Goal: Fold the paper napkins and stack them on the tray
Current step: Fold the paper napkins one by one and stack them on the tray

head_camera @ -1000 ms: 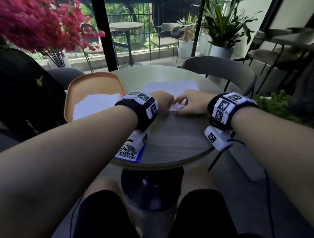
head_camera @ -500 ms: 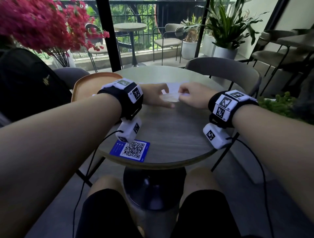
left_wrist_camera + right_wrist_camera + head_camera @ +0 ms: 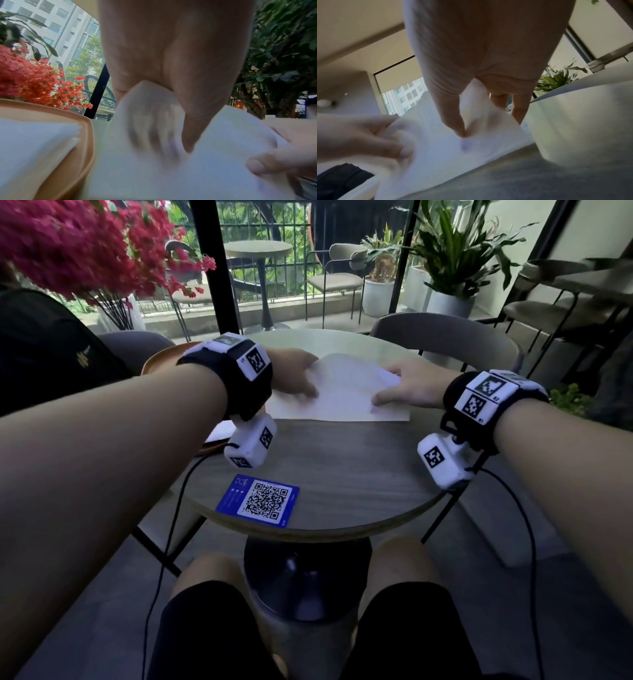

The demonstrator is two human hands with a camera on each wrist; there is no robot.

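A white paper napkin [image 3: 342,395] lies on the far half of the round table, its middle bulging upward. My left hand [image 3: 313,378] pinches its left side, thumb on top [image 3: 188,135]. On the right side, my right hand [image 3: 382,385] pinches it between thumb and fingers [image 3: 462,128]. The napkin [image 3: 137,175] runs under both thumbs in the wrist views. The orange tray [image 3: 161,361] sits at the left, mostly hidden behind my left wrist. Its rim [image 3: 89,135] and the folded white napkins [image 3: 34,142] stacked in it show in the left wrist view.
A blue QR-code card [image 3: 260,501] lies near the table's front edge [image 3: 308,529]. A grey chair [image 3: 445,337] stands behind the table, with red flowers [image 3: 85,251] and a black bag [image 3: 51,347] at the left.
Both hands have moved from the table's middle farther back. They now hold a wide white sheet by its two sides. My left arm now covers most of the tray.
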